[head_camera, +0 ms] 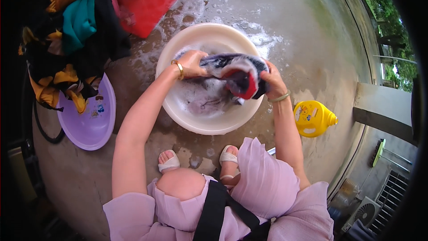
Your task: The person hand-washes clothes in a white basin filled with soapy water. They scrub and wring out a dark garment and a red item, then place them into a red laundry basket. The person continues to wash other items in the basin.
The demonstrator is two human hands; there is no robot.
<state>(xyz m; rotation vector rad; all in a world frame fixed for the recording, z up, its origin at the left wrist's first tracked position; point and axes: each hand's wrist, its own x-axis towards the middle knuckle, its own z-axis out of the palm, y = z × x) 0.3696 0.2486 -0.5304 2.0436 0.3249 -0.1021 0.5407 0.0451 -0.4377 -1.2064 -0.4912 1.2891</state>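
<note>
A round cream plastic basin (210, 129) stands on the wet ground in front of my feet, with foamy, greyish water in it. Above the suds I hold a soapy dark garment (230, 61) with a red and white part, stretched between both hands. My left hand (192, 63), with a gold bangle at the wrist, grips its left end. At the other end, my right hand (275, 79), wearing a pale bangle, grips a bunched fold. Foam clings to the cloth, which is partly blurred. What lies under the water cannot be made out.
A lilac basin (90, 130) lies at the left, partly under a heap of dark, teal and mustard clothes (80, 23). Behind that is a red surface (157, 3). A yellow detergent jug (311, 118) lies right of my forearm. Spilled suds (200, 3) cover ground beyond the basin.
</note>
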